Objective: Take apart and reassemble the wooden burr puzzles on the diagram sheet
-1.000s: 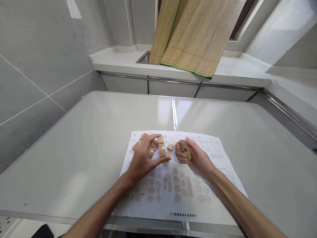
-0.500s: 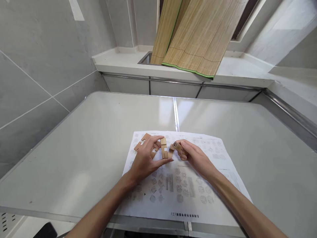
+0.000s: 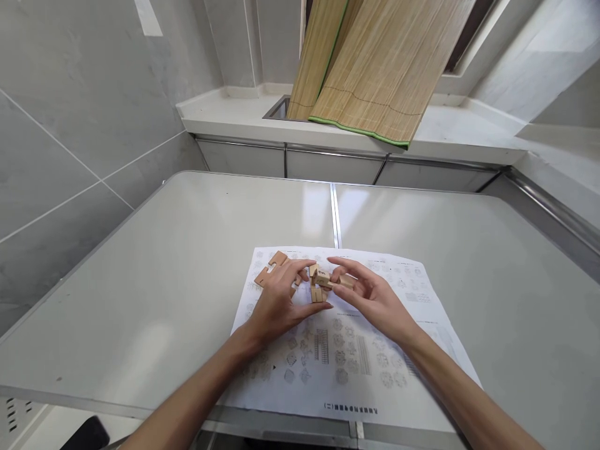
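My left hand (image 3: 277, 305) is closed, with thumb and fingers on opposite ends of a notched wooden puzzle block (image 3: 318, 294). My right hand (image 3: 382, 307) pinches a second wooden puzzle block (image 3: 322, 277), which bears a dark mark and lies across the first one's notch. How deeply the two interlock, I cannot tell. Another length of wood (image 3: 345, 280) shows between the right fingers, partly covered. Behind the left hand, several flat notched wooden pieces (image 3: 277, 260) lie on the printed sheet (image 3: 347, 390), partly hidden by the fingers.
Under the hands, the sheet of small diagrams rests on a glossy white table (image 3: 154, 281) with a metal seam (image 3: 335, 212). Beyond its far edge is a counter (image 3: 239, 125) with a sink (image 3: 280, 109) and a hanging bamboo mat (image 3: 375, 75). A dark object (image 3: 87, 434) sits lower left.
My right hand has brought its wooden block left, from beside the held block to across its notch. The right fingers have spread further apart. My left hand stays nearly in place while its block has turned.
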Available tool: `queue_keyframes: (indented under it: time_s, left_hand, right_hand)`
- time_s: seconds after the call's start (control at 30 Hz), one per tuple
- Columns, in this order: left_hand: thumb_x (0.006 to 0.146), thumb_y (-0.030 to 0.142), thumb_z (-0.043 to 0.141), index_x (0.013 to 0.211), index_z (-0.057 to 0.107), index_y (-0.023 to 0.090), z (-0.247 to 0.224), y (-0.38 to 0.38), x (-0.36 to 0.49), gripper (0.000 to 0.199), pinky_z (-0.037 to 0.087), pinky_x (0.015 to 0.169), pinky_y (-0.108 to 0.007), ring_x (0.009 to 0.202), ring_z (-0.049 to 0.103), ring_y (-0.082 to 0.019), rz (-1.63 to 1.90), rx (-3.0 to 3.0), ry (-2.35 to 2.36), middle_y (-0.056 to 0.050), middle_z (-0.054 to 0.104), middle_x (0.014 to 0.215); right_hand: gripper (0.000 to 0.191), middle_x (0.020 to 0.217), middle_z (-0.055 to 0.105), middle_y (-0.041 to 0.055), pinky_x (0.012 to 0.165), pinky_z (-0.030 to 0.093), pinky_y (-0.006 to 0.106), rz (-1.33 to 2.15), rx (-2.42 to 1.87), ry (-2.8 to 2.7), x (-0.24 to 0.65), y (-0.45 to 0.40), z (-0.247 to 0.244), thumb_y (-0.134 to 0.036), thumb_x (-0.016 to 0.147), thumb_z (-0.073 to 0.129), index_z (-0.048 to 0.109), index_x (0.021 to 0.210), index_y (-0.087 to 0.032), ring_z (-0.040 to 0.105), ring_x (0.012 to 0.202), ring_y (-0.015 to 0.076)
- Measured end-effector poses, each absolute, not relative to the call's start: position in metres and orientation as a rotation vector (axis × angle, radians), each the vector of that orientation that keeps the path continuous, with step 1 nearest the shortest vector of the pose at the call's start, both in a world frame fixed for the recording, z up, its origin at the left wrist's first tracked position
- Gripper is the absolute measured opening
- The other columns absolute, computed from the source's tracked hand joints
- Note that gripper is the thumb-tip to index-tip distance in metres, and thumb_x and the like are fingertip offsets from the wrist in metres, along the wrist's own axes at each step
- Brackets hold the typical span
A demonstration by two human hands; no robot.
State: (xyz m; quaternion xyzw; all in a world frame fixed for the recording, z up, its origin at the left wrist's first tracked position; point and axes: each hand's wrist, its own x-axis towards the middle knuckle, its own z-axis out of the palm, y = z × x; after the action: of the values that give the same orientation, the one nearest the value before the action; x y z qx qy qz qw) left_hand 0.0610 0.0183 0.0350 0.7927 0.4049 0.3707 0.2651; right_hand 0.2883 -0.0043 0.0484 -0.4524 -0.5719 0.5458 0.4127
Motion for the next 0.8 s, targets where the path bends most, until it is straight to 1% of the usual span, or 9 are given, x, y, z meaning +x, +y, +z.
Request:
queue_keyframes:
  time_s: [0.07, 0.17, 0.2, 0.23, 0.37, 0.47, 0.6, 0.7, 0.8]
  left_hand:
    - [0.079, 0.047, 0.093, 0.135, 0.058, 0.025, 0.035, 0.019, 0.061, 0.070, 0.056, 0.089, -0.039, 0.098, 0.069, -0.024, 0.999, 2.145, 1.113, -0.004, 0.071, 0.107]
    - [0.078, 0.046, 0.093, 0.135, 0.059, 0.025, 0.035, 0.019, 0.060, 0.069, 0.056, 0.090, -0.040, 0.098, 0.069, -0.025, 1.003, 2.150, 1.141, -0.005, 0.071, 0.107]
    - [0.078, 0.046, 0.093, 0.134, 0.059, 0.025, 0.035, 0.019, 0.060, 0.069, 0.056, 0.089, -0.040, 0.098, 0.069, -0.025, 1.002, 2.156, 1.139, -0.005, 0.071, 0.106]
    - [0.078, 0.046, 0.093, 0.134, 0.059, 0.025, 0.036, 0.019, 0.059, 0.069, 0.056, 0.089, -0.039, 0.098, 0.069, -0.025, 1.000, 2.164, 1.129, -0.004, 0.070, 0.106]
    - [0.079, 0.046, 0.092, 0.131, 0.060, 0.025, 0.037, 0.018, 0.060, 0.065, 0.056, 0.086, -0.038, 0.096, 0.069, -0.024, 0.993, 2.201, 1.084, -0.005, 0.071, 0.107]
    - [0.081, 0.047, 0.090, 0.131, 0.059, 0.024, 0.036, 0.018, 0.060, 0.063, 0.057, 0.085, -0.039, 0.099, 0.070, -0.025, 1.005, 2.229, 1.069, -0.007, 0.072, 0.112]
    - [0.086, 0.044, 0.087, 0.133, 0.057, 0.024, 0.033, 0.016, 0.062, 0.059, 0.057, 0.090, -0.042, 0.106, 0.071, -0.027, 1.045, 2.332, 0.991, -0.009, 0.074, 0.121]
    - [0.086, 0.041, 0.087, 0.133, 0.056, 0.024, 0.032, 0.015, 0.064, 0.059, 0.057, 0.092, -0.043, 0.106, 0.072, -0.028, 1.088, 2.385, 0.940, -0.009, 0.075, 0.121]
    - [0.084, 0.040, 0.089, 0.134, 0.055, 0.024, 0.034, 0.014, 0.064, 0.063, 0.058, 0.094, -0.043, 0.111, 0.071, -0.028, 1.099, 2.391, 0.900, -0.009, 0.074, 0.123]
  right_hand:
    - [0.046, 0.116, 0.075, 0.0074, 0.100, 0.062, 0.045, 1.370, -1.119, -1.360, 0.286, -0.004, 0.048, -0.046, 0.094, 0.078, 0.067, 0.135, -0.028, 0.075, 0.107, 0.0258]
    - [0.033, 0.119, 0.077, 0.0096, 0.098, 0.063, 0.046, 1.364, -1.112, -1.342, 0.284, -0.005, 0.046, -0.048, 0.092, 0.080, 0.072, 0.114, -0.025, 0.077, 0.108, 0.0285]
    - [0.032, 0.119, 0.078, 0.0099, 0.097, 0.064, 0.047, 1.361, -1.121, -1.351, 0.283, -0.005, 0.045, -0.049, 0.092, 0.080, 0.073, 0.110, -0.024, 0.078, 0.107, 0.0293]
    - [0.033, 0.118, 0.079, 0.0100, 0.097, 0.064, 0.047, 1.352, -1.133, -1.356, 0.283, -0.006, 0.044, -0.050, 0.091, 0.081, 0.074, 0.110, -0.024, 0.078, 0.107, 0.0300]
    - [0.045, 0.110, 0.082, 0.0093, 0.098, 0.063, 0.048, 1.273, -1.206, -1.331, 0.282, -0.008, 0.041, -0.050, 0.085, 0.087, 0.072, 0.120, -0.025, 0.079, 0.107, 0.0310]
    - [0.039, 0.099, 0.083, 0.0075, 0.088, 0.063, 0.045, 1.159, -1.273, -1.407, 0.280, -0.009, 0.039, -0.052, 0.085, 0.086, 0.073, 0.109, -0.025, 0.079, 0.091, 0.0283]
    - [0.036, 0.085, 0.079, 0.0043, 0.071, 0.059, 0.040, 0.911, -1.348, -1.605, 0.279, -0.010, 0.037, -0.059, 0.086, 0.083, 0.076, 0.097, -0.026, 0.069, 0.069, 0.0225]
    - [0.038, 0.075, 0.073, 0.0024, 0.064, 0.055, 0.036, 0.849, -1.365, -1.636, 0.279, -0.010, 0.037, -0.063, 0.087, 0.080, 0.076, 0.095, -0.026, 0.062, 0.062, 0.0201]
    - [0.039, 0.070, 0.069, 0.0010, 0.063, 0.053, 0.034, 0.859, -1.371, -1.603, 0.278, -0.009, 0.038, -0.064, 0.088, 0.079, 0.075, 0.095, -0.025, 0.059, 0.060, 0.0188]
